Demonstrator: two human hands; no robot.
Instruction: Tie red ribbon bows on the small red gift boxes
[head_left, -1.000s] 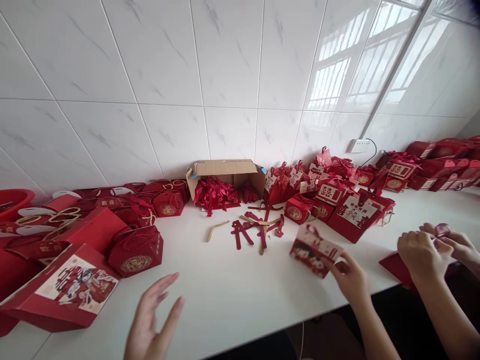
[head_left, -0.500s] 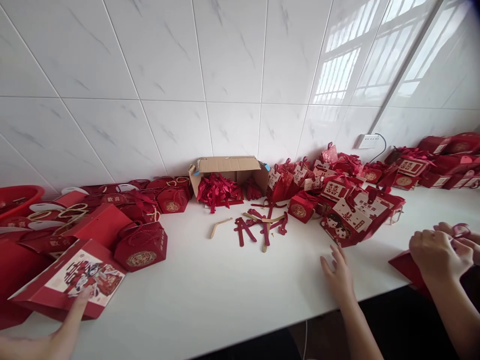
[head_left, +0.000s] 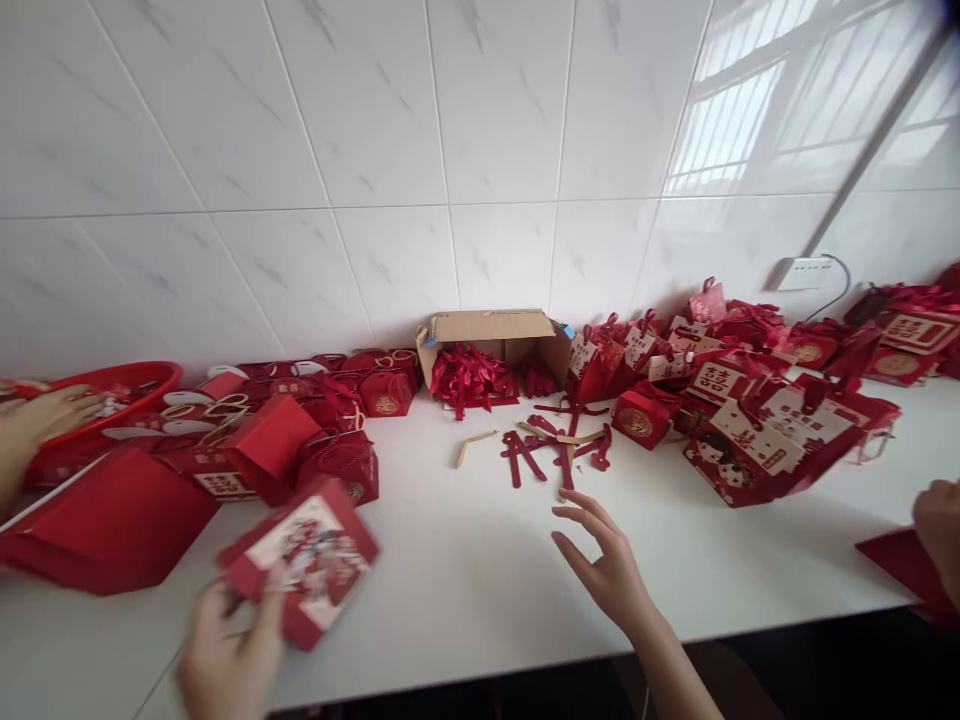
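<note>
A red gift box (head_left: pixel 341 575) with a printed picture of a couple on its face is gripped by my left hand (head_left: pixel 236 640), thumb over the front; motion blurs it a little. It is tilted over the white table (head_left: pixel 442 600). My right hand (head_left: pixel 600 560) reaches over the table with fingers spread and nothing in them. Ahead of its fingertips lie several loose dark red and tan strips (head_left: pixel 559 445). Close behind the held box stands a small red box (head_left: pixel 345 465) with a cord.
A cardboard box (head_left: pixel 495 325) of red ribbons stands against the tiled wall. Finished-looking red gift bags (head_left: pixel 772 440) crowd the right; more red boxes (head_left: pixel 120 520) fill the left. Another person's hand (head_left: pixel 64 415) is in a red basin (head_left: pixel 150 375); a co-worker's hand (head_left: pixel 941 530) shows far right.
My left hand has taken hold of the picture box and moved it right, away from the pile. My right hand has shifted left. A hand has appeared at the basin; the view has turned left.
</note>
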